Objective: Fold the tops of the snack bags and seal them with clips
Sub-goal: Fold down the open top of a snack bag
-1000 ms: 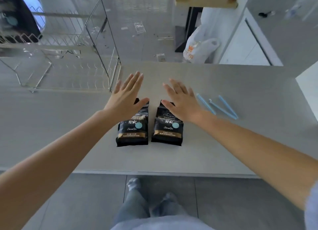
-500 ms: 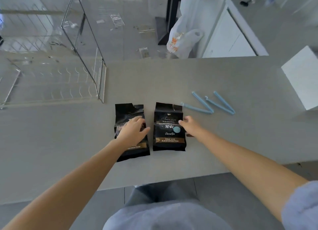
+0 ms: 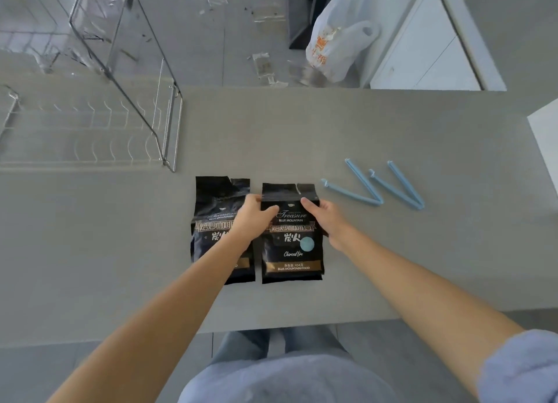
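Two black snack bags lie flat side by side on the grey table. My left hand (image 3: 255,218) grips the left upper edge of the right bag (image 3: 291,251), reaching across the left bag (image 3: 211,215). My right hand (image 3: 327,218) grips the same bag's right upper edge. Both bag tops are torn open and lie unfolded. Two light blue sealing clips, the nearer clip (image 3: 357,185) and the farther clip (image 3: 398,186), rest open in V shapes to the right of the bags, untouched.
A wire dish rack (image 3: 90,131) stands at the table's back left. A white box corner (image 3: 546,134) sits at the right edge. Beyond the table are a white plastic bag (image 3: 335,46) and scraps on the floor. The table's near edge (image 3: 302,324) is close to my body.
Both hands moved onto the right bag's upper corners; the left hand left the left bag. The view shifted closer and further down.
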`<action>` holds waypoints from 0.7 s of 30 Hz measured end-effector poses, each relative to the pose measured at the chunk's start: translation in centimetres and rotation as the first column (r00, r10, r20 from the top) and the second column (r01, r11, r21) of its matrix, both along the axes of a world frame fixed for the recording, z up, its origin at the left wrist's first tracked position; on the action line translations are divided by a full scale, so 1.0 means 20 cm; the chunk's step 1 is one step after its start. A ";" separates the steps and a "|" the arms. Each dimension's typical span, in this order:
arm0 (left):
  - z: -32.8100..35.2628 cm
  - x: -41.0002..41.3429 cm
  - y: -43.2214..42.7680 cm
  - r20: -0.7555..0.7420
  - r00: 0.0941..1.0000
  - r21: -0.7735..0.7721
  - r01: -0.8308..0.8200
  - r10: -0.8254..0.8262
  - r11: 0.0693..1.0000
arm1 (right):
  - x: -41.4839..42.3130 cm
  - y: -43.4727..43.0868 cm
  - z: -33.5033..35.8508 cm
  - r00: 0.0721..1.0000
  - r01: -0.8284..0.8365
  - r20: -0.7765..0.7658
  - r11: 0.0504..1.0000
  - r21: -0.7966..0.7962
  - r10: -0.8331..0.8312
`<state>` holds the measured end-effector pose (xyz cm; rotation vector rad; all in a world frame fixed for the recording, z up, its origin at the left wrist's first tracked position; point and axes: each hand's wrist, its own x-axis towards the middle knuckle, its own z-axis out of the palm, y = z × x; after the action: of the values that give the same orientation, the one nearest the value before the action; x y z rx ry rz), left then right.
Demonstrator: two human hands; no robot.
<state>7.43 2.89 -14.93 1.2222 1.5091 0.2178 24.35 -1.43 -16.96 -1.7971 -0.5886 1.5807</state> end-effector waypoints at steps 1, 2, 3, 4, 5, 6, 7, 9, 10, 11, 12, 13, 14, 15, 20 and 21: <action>-0.01 0.00 0.01 0.010 0.999 0.015 -0.035 0.035 0.999 | 0.01 0.01 0.00 1.000 -0.009 -0.026 1.000 0.012 0.009; -0.01 -0.01 0.01 0.032 0.998 0.031 -0.062 0.061 0.998 | 0.01 0.02 0.00 0.998 -0.025 -0.050 0.999 0.022 0.026; -0.01 -0.02 0.01 0.071 0.994 0.044 -0.090 0.087 0.995 | 0.01 0.04 0.01 0.997 -0.043 -0.070 0.999 0.034 0.045; -0.01 -0.02 0.00 0.112 0.989 0.067 -0.109 0.101 0.992 | 0.01 0.06 0.01 0.995 -0.056 -0.075 0.997 0.048 0.060; 0.00 -0.02 0.01 0.149 0.984 0.106 -0.116 0.099 0.988 | 0.01 0.08 0.02 0.996 -0.065 -0.058 0.995 0.072 0.069; 0.01 -0.02 0.01 0.176 0.981 0.157 -0.108 0.080 0.982 | 0.01 0.10 0.03 0.997 -0.072 -0.011 0.991 0.109 0.074; 0.02 -0.02 0.02 0.201 0.978 0.203 -0.106 0.064 0.973 | 0.01 0.13 0.04 0.995 -0.082 0.063 0.984 0.161 0.072; 0.05 0.01 0.05 0.264 0.956 0.236 -0.190 0.125 0.953 | 0.02 0.17 0.07 0.978 -0.100 0.206 0.957 0.274 0.043; 0.06 0.03 0.07 0.301 0.930 0.196 -0.275 0.209 0.941 | 0.02 0.18 0.09 0.971 -0.105 0.236 0.942 0.319 0.028; 0.07 0.05 0.09 0.329 0.895 0.117 -0.356 0.302 0.927 | 0.02 0.19 0.12 0.973 -0.101 0.230 0.931 0.350 0.019; 0.08 0.07 0.12 0.339 0.865 0.023 -0.401 0.370 0.916 | 0.03 0.20 0.14 0.984 -0.077 0.178 0.928 0.364 0.011; 0.09 0.09 0.14 0.336 0.857 -0.060 -0.394 0.390 0.917 | 0.03 0.20 0.15 0.995 -0.039 0.100 0.932 0.361 0.003; 0.09 0.10 0.15 0.329 0.871 -0.107 -0.348 0.364 0.931 | 0.04 0.20 0.16 1.000 -0.010 0.024 0.938 0.347 0.002; 0.09 0.10 0.16 0.326 0.889 -0.113 -0.301 0.322 0.947 | 0.06 0.20 0.18 0.999 -0.002 -0.037 0.946 0.325 0.014; 0.06 0.13 0.12 0.256 0.958 0.318 -0.214 0.134 0.924 | 0.11 0.18 0.22 0.985 -0.116 -0.090 0.954 0.277 0.146; 0.04 0.15 0.09 0.228 0.965 0.381 -0.212 0.131 0.900 | 0.10 0.17 0.22 0.988 -0.131 -0.041 0.951 0.279 0.148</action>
<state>10.35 4.73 -14.08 1.3399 1.4375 0.7807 26.42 1.97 -12.49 -1.5221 -0.8778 1.5537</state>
